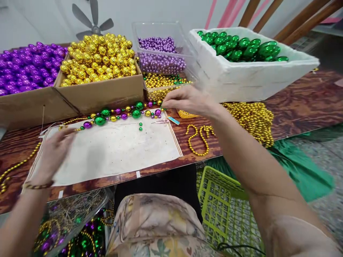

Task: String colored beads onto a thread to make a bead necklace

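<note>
A strand of green, gold and purple beads (113, 118) lies doubled across the top of a white cloth (115, 153). My right hand (187, 100) reaches over its right end, thumb and fingertips pinched on the strand there. Motion smears my left hand (57, 146), which is over the cloth's left side, close to the strand's other end; whether it touches the beads is unclear. Two loose green beads (140, 126) rest on the cloth below the strand. Beside the right end lie pink-handled small scissors or tweezers (160, 121) and a small blue packet (174, 120).
Along the back stand a box of purple beads (29, 67), a box of gold beads (99, 60), clear tubs (163, 53) and a white foam box (257, 78) of green beads. Gold bead strings (249, 121) lie at right. Below are a green crate (217, 200) and a bead-filled bin (88, 232).
</note>
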Tool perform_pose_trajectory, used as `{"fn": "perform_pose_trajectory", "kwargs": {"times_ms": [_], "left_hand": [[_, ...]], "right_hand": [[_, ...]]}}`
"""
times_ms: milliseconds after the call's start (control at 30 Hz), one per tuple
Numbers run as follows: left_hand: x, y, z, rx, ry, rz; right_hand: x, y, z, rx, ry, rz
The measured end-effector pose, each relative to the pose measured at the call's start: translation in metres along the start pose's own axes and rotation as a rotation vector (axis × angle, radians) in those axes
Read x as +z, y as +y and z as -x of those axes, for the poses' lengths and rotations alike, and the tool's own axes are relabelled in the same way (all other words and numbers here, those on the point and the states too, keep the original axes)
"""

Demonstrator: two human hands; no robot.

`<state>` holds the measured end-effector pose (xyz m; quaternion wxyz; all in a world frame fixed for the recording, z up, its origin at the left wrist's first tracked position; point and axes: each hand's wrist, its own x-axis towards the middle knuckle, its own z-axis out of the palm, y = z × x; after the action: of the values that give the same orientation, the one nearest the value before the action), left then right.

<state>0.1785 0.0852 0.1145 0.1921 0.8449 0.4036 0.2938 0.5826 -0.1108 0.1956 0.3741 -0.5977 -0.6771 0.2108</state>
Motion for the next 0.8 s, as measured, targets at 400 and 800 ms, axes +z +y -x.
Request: {"fn": "perform_pose_trajectory", "kwargs": {"times_ms": [400, 800], "left_hand": [[0.158, 0.163, -0.025, -0.064, -0.285, 0.879], [0.126, 0.125, -0.019, -0.272, -0.319, 0.852]], "right_hand": [[0.05, 0.057, -0.006, 0.129, 0.029, -0.11], [0.089, 0.16, -0.002, 0.412, -0.173, 0.757]]}}
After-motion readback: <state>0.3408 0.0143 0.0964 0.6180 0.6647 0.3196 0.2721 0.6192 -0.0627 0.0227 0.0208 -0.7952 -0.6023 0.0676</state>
